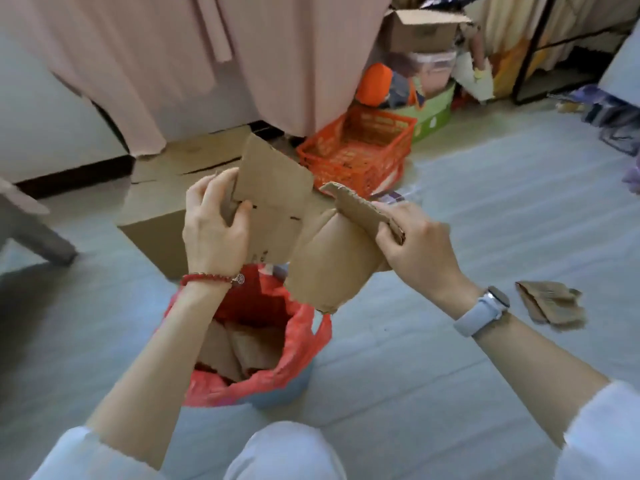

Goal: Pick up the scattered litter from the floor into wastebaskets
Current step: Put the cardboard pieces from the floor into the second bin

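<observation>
I hold a large bent sheet of brown cardboard (329, 258) in the air above a wastebasket (287, 393) lined with a red plastic bag (304, 334). My left hand (214, 223) grips the sheet's left edge. My right hand (412, 240) pinches its folded right flap. Several cardboard pieces lie inside the bag. Another crumpled cardboard scrap (550, 301) lies on the floor to the right of my right wrist.
A closed cardboard box (156, 216) stands on the floor behind the basket. An orange plastic crate (360, 150) sits further back, with boxes and clutter behind it. Pink curtains (207, 64) hang at the rear. A grey furniture leg (38, 237) is at the left.
</observation>
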A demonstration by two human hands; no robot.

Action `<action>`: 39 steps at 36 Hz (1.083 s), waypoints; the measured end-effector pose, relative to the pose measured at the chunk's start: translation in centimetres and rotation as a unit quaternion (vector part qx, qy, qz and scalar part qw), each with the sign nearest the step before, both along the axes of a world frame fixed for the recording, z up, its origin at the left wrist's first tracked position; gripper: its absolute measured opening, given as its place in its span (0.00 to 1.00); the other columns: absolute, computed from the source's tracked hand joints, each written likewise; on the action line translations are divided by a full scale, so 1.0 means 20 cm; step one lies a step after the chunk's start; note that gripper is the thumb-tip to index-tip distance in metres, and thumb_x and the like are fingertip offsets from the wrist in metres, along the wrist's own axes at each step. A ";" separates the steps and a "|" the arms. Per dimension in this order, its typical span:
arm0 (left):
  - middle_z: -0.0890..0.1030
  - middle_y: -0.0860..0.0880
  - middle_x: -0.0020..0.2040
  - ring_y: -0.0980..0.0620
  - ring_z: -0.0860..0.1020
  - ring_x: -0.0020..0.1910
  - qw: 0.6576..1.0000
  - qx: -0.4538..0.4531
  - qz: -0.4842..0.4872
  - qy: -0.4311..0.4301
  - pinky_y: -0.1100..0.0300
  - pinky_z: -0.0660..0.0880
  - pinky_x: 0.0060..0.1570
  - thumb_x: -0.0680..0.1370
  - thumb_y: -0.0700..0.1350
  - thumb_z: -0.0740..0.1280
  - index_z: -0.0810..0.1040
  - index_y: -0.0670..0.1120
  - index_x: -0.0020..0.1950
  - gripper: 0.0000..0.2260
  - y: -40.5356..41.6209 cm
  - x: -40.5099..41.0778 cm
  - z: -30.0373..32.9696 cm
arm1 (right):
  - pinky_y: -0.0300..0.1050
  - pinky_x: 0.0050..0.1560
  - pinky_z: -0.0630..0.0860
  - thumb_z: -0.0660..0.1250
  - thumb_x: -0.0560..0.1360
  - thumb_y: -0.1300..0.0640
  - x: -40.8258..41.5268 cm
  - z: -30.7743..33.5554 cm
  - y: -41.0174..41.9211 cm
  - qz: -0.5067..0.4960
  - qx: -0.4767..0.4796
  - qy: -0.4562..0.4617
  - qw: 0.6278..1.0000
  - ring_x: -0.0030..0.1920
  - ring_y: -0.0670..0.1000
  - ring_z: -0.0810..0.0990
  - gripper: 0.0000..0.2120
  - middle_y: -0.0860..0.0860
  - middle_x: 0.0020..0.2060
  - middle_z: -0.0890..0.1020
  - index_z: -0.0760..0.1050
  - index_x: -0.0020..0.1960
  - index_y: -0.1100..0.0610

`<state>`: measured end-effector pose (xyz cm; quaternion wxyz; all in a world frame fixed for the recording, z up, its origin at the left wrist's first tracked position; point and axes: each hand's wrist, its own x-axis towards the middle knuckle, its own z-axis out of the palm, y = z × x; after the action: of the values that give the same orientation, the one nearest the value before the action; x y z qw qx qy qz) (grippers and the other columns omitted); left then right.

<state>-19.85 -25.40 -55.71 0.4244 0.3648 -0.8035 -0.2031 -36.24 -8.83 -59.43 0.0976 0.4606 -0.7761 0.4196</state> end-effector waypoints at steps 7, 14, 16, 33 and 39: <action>0.75 0.47 0.58 0.47 0.74 0.54 0.990 0.034 0.032 -0.133 0.57 0.69 0.48 0.73 0.40 0.66 0.58 0.54 0.73 0.31 -0.21 0.42 -0.20 | 0.52 0.40 0.78 0.57 0.74 0.54 0.37 -0.05 -0.49 0.117 0.081 0.050 0.989 0.47 0.57 0.80 0.17 0.52 0.46 0.80 0.77 0.58 0.53; 0.64 0.49 0.73 0.48 0.65 0.70 0.922 0.159 -0.021 -0.352 0.51 0.66 0.66 0.75 0.53 0.63 0.55 0.51 0.75 0.30 -0.28 0.47 -0.55 | 0.51 0.53 0.74 0.56 0.78 0.53 0.58 -0.32 -0.69 0.208 0.328 0.065 0.919 0.60 0.57 0.74 0.19 0.53 0.61 0.75 0.65 0.69 0.52; 0.57 0.48 0.76 0.47 0.57 0.74 0.888 0.204 -0.074 -0.406 0.47 0.61 0.70 0.75 0.59 0.62 0.50 0.49 0.76 0.35 -0.31 0.46 -0.63 | 0.51 0.51 0.75 0.55 0.79 0.53 0.58 -0.41 -0.70 0.219 0.391 0.068 0.891 0.60 0.56 0.74 0.16 0.53 0.59 0.76 0.68 0.66 0.54; 0.41 0.49 0.77 0.45 0.46 0.76 0.827 0.183 -0.211 -0.487 0.52 0.54 0.72 0.77 0.62 0.55 0.38 0.45 0.75 0.39 -0.31 0.17 -0.95 | 0.51 0.48 0.70 0.55 0.78 0.60 0.34 -0.70 -0.80 -0.025 0.359 -0.174 0.917 0.54 0.65 0.76 0.13 0.64 0.54 0.78 0.64 0.61 0.63; 0.43 0.53 0.77 0.49 0.49 0.76 0.818 0.071 -0.204 -0.533 0.50 0.60 0.69 0.80 0.58 0.50 0.40 0.48 0.76 0.31 -0.57 0.20 -0.98 | 0.62 0.57 0.70 0.48 0.79 0.49 0.37 -0.72 -1.03 -0.073 0.325 -0.233 0.913 0.54 0.68 0.76 0.17 0.66 0.52 0.79 0.65 0.58 0.61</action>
<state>-15.75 -36.72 -75.24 -0.1484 0.2727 -0.9435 -0.1156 -28.85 -29.52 -73.88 -0.2108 0.2979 -0.9020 0.2308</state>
